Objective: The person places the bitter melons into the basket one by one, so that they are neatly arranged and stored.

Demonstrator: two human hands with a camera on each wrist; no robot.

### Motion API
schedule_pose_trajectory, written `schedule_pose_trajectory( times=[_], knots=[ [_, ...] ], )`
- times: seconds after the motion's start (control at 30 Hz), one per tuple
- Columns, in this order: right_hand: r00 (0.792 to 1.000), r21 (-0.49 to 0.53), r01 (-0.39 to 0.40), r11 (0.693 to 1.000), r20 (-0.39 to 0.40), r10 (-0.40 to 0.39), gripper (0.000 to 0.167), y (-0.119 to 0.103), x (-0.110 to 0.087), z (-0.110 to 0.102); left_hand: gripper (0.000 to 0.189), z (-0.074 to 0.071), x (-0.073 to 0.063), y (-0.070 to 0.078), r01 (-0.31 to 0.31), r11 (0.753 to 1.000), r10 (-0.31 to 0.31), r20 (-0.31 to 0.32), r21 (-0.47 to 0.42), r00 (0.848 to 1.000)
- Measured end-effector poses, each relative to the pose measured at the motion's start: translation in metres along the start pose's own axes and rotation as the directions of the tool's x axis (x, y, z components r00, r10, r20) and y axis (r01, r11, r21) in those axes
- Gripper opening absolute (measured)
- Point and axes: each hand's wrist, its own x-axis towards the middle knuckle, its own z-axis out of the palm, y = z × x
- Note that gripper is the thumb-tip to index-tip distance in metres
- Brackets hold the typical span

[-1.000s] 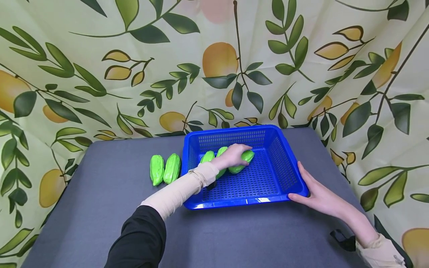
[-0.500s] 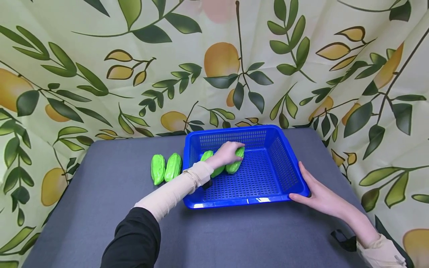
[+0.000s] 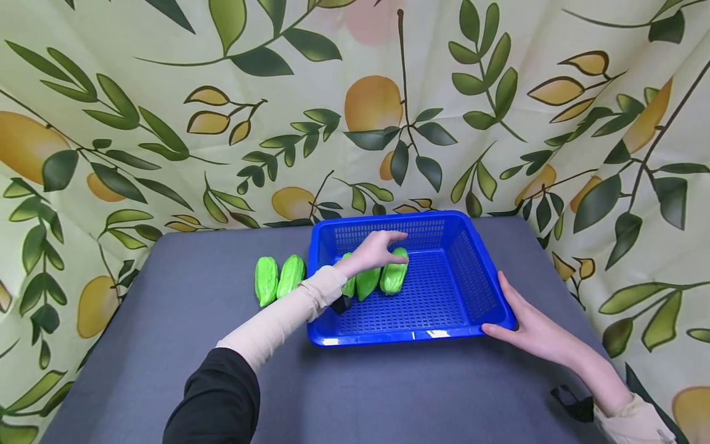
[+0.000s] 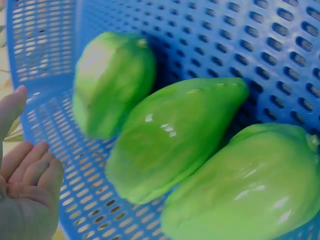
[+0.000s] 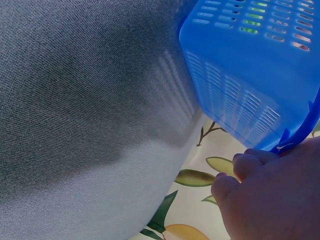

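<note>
My left hand (image 3: 377, 250) hovers inside the blue basket (image 3: 388, 337), thumb and fingers spread apart over the rightmost green papaya-like fruit (image 3: 393, 280). In the left wrist view that ridged fruit (image 4: 114, 85) lies apart from the hand (image 4: 31, 195). Beside it rest a smooth, pointed green fruit (image 4: 175, 137) and another plump one (image 4: 245, 187), partly hidden under my wrist in the head view. My right hand (image 3: 535, 327) grips the basket's front right corner, thumb on the front rim. From the right wrist view, its curled fingers (image 5: 245, 167) sit under the rim.
Two more green fruits, one at the far left (image 3: 267, 280) and one close to the basket (image 3: 291, 275), lie on the grey tabletop (image 3: 194, 296). A leaf-and-fruit patterned curtain (image 3: 310, 135) hangs behind and around the table. A black strap (image 3: 574, 404) dangles near my right wrist.
My left hand shifted the held green fruit leftward beside the others, set it upright in line on the basket floor, and let go. The right hand has stayed on the corner.
</note>
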Motion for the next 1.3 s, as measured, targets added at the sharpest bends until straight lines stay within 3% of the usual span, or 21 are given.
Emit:
schedule_pose_trajectory(
  times=[0.23, 0.47, 0.73, 1.3],
  knots=[
    [1.0, 0.006, 0.012, 1.0, -0.002, -0.012, 0.105, 0.001, 0.0, 0.001, 0.062, -0.021, -0.008, 0.006, -0.037, 0.986, 0.034, -0.021, -0.162, 0.999],
    [1.0, 0.001, 0.009, 1.0, 0.001, -0.009, 0.105, 0.001, -0.001, 0.001, 0.062, -0.043, -0.02, 0.005, -0.062, 0.94, 0.034, -0.087, -0.335, 0.996],
    [1.0, 0.0, 0.001, 1.0, 0.009, -0.001, 0.105, 0.0, 0.0, 0.001, 0.06, -0.056, -0.032, 0.0, -0.061, 0.918, 0.018, -0.113, -0.392, 0.993],
    [1.0, -0.01, 0.005, 1.0, 0.008, -0.005, 0.105, -0.001, 0.0, 0.001, 0.062, -0.075, -0.051, -0.009, -0.056, 0.913, -0.016, -0.173, -0.403, 0.985]
  ],
)
